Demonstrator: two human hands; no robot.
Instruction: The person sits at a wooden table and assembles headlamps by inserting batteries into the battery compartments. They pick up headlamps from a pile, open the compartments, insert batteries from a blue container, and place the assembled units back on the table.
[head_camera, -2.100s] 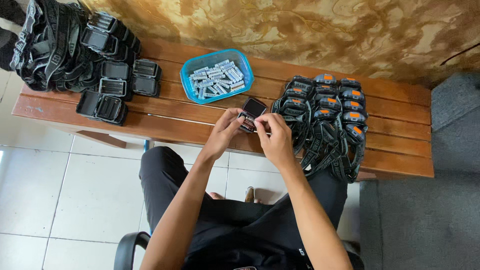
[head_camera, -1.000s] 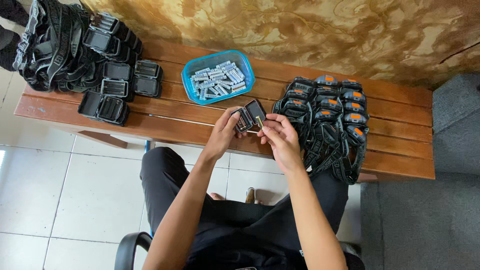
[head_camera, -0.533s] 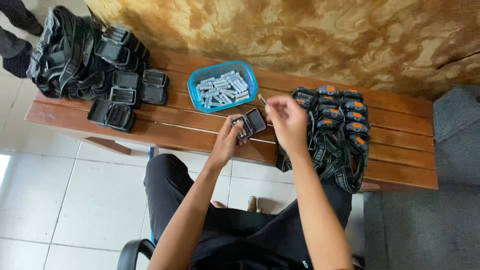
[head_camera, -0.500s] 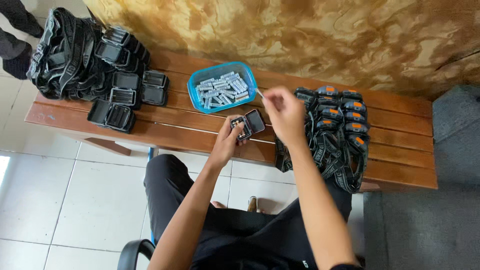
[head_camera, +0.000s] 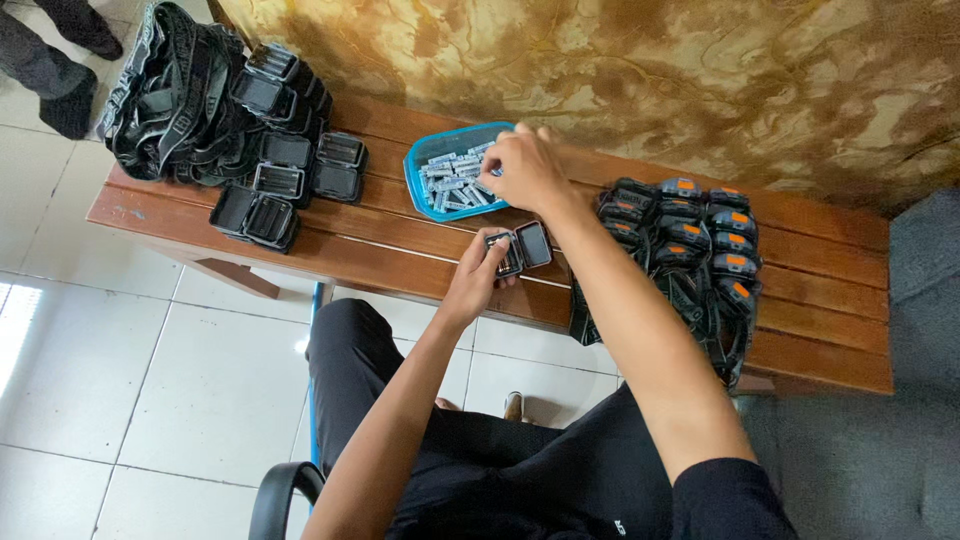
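Observation:
My left hand (head_camera: 475, 280) holds a small black headlamp case (head_camera: 518, 249) with its lid flipped open, just above the front slats of a wooden bench (head_camera: 380, 255). My right hand (head_camera: 522, 167) reaches into a blue plastic tray (head_camera: 420, 160) full of small grey batteries (head_camera: 455, 180), fingers pinched among them; whether it grips one is hidden.
A pile of black headlamps with straps and open battery covers (head_camera: 240, 130) lies on the bench's left end. Closed headlamps with orange buttons (head_camera: 690, 250) are stacked at the right. A marbled wall runs behind. Another person's dark legs (head_camera: 50, 60) stand at the upper left.
My right hand left the open case and moved up and left into the blue tray. The left hand keeps holding the case. The camera shifted slightly.

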